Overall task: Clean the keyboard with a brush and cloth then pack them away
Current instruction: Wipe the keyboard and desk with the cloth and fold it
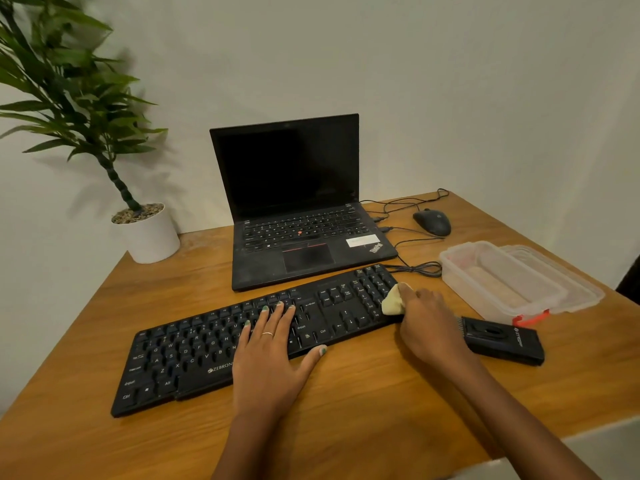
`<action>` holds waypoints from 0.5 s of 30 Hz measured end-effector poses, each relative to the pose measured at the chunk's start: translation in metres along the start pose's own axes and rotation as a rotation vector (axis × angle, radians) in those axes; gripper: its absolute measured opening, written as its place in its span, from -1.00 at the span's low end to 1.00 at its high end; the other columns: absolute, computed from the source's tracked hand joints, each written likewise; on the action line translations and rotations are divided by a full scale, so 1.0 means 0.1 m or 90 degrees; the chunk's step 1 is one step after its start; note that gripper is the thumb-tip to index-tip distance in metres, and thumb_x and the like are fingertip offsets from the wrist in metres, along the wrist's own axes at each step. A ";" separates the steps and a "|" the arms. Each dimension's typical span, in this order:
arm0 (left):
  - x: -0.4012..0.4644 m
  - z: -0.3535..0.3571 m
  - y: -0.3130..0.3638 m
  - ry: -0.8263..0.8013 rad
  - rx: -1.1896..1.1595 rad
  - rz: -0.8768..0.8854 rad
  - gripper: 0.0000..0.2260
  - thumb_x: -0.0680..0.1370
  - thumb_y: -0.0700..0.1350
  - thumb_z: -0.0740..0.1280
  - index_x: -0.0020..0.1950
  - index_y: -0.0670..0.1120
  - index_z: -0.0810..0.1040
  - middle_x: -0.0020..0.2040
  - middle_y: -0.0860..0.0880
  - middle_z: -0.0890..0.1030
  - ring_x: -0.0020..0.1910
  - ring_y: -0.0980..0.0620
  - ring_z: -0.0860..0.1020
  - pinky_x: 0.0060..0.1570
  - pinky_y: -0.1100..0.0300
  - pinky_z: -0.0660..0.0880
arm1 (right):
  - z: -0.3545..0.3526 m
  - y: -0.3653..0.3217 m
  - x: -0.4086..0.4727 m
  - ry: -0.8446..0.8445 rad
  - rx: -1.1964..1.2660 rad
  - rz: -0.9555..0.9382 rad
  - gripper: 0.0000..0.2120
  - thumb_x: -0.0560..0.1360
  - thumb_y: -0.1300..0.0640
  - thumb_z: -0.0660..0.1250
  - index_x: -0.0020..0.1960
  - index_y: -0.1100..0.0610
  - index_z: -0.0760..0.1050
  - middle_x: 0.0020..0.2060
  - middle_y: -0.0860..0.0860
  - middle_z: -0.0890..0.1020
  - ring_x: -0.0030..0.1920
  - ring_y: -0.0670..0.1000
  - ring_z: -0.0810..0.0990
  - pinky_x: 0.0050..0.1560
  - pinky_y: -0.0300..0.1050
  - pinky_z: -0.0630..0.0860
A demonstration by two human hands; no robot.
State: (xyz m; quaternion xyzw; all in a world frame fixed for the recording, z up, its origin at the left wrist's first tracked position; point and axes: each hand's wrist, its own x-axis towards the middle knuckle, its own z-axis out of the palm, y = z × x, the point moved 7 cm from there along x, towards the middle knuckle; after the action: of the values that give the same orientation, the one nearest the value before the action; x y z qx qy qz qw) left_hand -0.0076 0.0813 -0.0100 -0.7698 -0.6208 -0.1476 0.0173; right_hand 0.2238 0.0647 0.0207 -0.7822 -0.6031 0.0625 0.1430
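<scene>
Both hands work: left hand (268,348) flat on keyboard (194,355), right hand (427,323) pinching cloth (393,301).

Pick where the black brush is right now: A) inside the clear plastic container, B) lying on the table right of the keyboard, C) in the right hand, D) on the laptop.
B: the black brush lies on the table just right of the keyboard, in front of the clear plastic container, while the right hand holds the cloth at the keyboard's right end.
</scene>
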 end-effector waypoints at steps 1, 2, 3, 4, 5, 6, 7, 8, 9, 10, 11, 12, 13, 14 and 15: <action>-0.01 0.00 0.00 0.001 0.003 0.000 -0.07 0.29 0.52 -0.35 0.58 0.12 -0.04 0.58 0.12 0.01 0.56 0.12 -0.07 0.45 0.13 -0.23 | 0.02 0.00 -0.05 0.014 -0.007 0.003 -0.45 0.55 0.17 0.21 0.49 0.07 0.09 0.31 0.07 0.39 0.26 0.04 0.31 0.23 -0.06 0.33; -0.01 -0.01 0.00 0.004 0.004 0.000 -0.07 0.29 0.52 -0.34 0.58 0.12 -0.03 0.58 0.12 0.01 0.56 0.12 -0.07 0.45 0.13 -0.23 | 0.04 0.00 -0.11 0.029 -0.015 0.006 -0.42 0.56 0.16 0.20 0.50 0.07 0.05 0.34 0.06 0.35 0.29 0.04 0.29 0.26 -0.06 0.32; -0.01 -0.01 0.00 0.006 0.003 0.000 -0.07 0.29 0.52 -0.34 0.58 0.12 -0.02 0.58 0.12 0.02 0.56 0.12 -0.06 0.45 0.13 -0.22 | 0.08 -0.02 -0.19 0.039 -0.023 0.008 -0.40 0.56 0.16 0.20 0.51 0.06 0.00 0.39 0.06 0.30 0.33 0.05 0.26 0.30 -0.05 0.30; -0.01 -0.02 0.00 0.007 0.000 0.001 -0.07 0.30 0.52 -0.33 0.58 0.12 -0.02 0.58 0.11 0.03 0.56 0.12 -0.06 0.45 0.13 -0.22 | 0.12 -0.03 -0.26 0.040 -0.029 0.010 -0.38 0.57 0.16 0.19 0.52 0.07 -0.05 0.44 0.08 0.22 0.38 0.07 0.22 0.36 -0.03 0.25; -0.01 -0.02 0.00 0.007 -0.003 0.001 -0.08 0.30 0.52 -0.32 0.58 0.11 -0.01 0.58 0.11 0.04 0.56 0.11 -0.05 0.45 0.13 -0.22 | 0.16 -0.06 -0.34 0.032 -0.030 0.011 -0.35 0.58 0.17 0.18 0.53 0.07 -0.11 0.50 0.11 0.10 0.44 0.10 0.15 0.42 -0.01 0.18; -0.01 -0.02 0.00 0.006 -0.005 0.002 -0.08 0.30 0.52 -0.31 0.58 0.11 0.00 0.58 0.11 0.05 0.56 0.11 -0.04 0.45 0.13 -0.22 | 0.19 -0.08 -0.40 0.022 -0.027 0.013 -0.33 0.58 0.17 0.15 0.54 0.07 -0.18 0.52 0.13 -0.03 0.48 0.14 0.06 0.45 0.01 0.09; -0.01 -0.01 0.00 0.006 -0.007 0.002 -0.08 0.31 0.52 -0.31 0.58 0.11 0.01 0.58 0.10 0.05 0.56 0.11 -0.04 0.45 0.13 -0.21 | 0.23 -0.09 -0.46 0.010 -0.029 0.015 -0.32 0.59 0.16 0.12 0.53 0.08 -0.24 0.53 0.15 -0.12 0.51 0.16 -0.01 0.47 0.02 0.02; -0.01 -0.01 0.00 0.007 -0.009 0.003 -0.08 0.31 0.52 -0.30 0.58 0.11 0.03 0.58 0.10 0.06 0.56 0.10 -0.03 0.45 0.13 -0.20 | 0.26 -0.10 -0.49 0.002 -0.030 0.019 -0.34 0.61 0.13 0.09 0.53 0.10 -0.27 0.52 0.16 -0.17 0.52 0.16 -0.06 0.48 0.02 -0.02; -0.01 -0.01 -0.01 0.009 -0.011 0.003 -0.08 0.31 0.52 -0.29 0.58 0.10 0.04 0.58 0.09 0.08 0.56 0.10 -0.02 0.45 0.13 -0.19 | 0.27 -0.11 -0.51 0.003 -0.028 0.023 -0.36 0.62 0.08 0.06 0.53 0.11 -0.28 0.52 0.17 -0.17 0.52 0.16 -0.07 0.48 0.02 -0.04; -0.01 -0.01 -0.01 0.010 -0.011 0.003 -0.08 0.32 0.53 -0.29 0.58 0.10 0.05 0.58 0.09 0.08 0.56 0.10 -0.01 0.46 0.12 -0.18 | 0.29 -0.13 -0.53 0.003 -0.023 0.026 -0.37 0.62 0.01 0.02 0.53 0.11 -0.26 0.52 0.17 -0.15 0.52 0.15 -0.06 0.48 0.01 -0.04; -0.01 -0.01 -0.01 0.010 -0.007 0.004 -0.07 0.31 0.53 -0.30 0.58 0.10 0.05 0.58 0.09 0.09 0.56 0.10 0.00 0.46 0.12 -0.17 | 0.31 -0.16 -0.56 -0.006 -0.022 0.027 -0.38 0.62 -0.07 -0.01 0.54 0.12 -0.22 0.53 0.18 -0.12 0.52 0.16 -0.02 0.48 0.02 -0.03; -0.01 0.00 -0.01 0.010 -0.004 0.005 -0.07 0.31 0.53 -0.31 0.58 0.10 0.05 0.58 0.09 0.08 0.56 0.10 -0.01 0.46 0.12 -0.17 | 0.33 -0.20 -0.59 -0.010 -0.032 0.015 -0.38 0.61 -0.14 -0.03 0.54 0.12 -0.12 0.52 0.19 -0.04 0.50 0.17 0.07 0.46 0.04 0.04; -0.01 0.00 -0.01 0.009 -0.001 0.006 -0.06 0.30 0.54 -0.33 0.58 0.10 0.04 0.58 0.09 0.08 0.56 0.10 -0.01 0.46 0.12 -0.17 | 0.36 -0.23 -0.61 -0.012 -0.047 -0.002 -0.39 0.59 -0.18 -0.04 0.53 0.13 0.06 0.50 0.20 0.12 0.45 0.19 0.24 0.41 0.08 0.18; -0.01 0.01 -0.01 0.008 -0.002 0.006 -0.04 0.29 0.54 -0.36 0.58 0.10 0.04 0.58 0.09 0.07 0.56 0.10 -0.01 0.46 0.11 -0.17 | 0.40 -0.23 -0.62 -0.037 -0.037 -0.009 -0.39 0.56 -0.20 -0.05 0.46 0.14 0.27 0.42 0.20 0.31 0.33 0.19 0.43 0.29 0.10 0.35; -0.01 0.01 -0.01 0.010 -0.006 0.006 -0.03 0.28 0.55 -0.38 0.58 0.11 0.04 0.58 0.09 0.08 0.56 0.09 -0.01 0.47 0.11 -0.17 | 0.41 -0.21 -0.62 -0.049 -0.034 -0.009 -0.39 0.55 -0.22 -0.09 0.38 0.12 0.40 0.35 0.18 0.43 0.23 0.17 0.53 0.18 0.09 0.45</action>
State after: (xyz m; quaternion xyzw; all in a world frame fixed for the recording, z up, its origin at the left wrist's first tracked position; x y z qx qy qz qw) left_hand -0.0086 0.0808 -0.0110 -0.7714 -0.6164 -0.1568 0.0192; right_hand 0.1770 0.0156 -0.0168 -0.7784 -0.6154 0.0754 0.0990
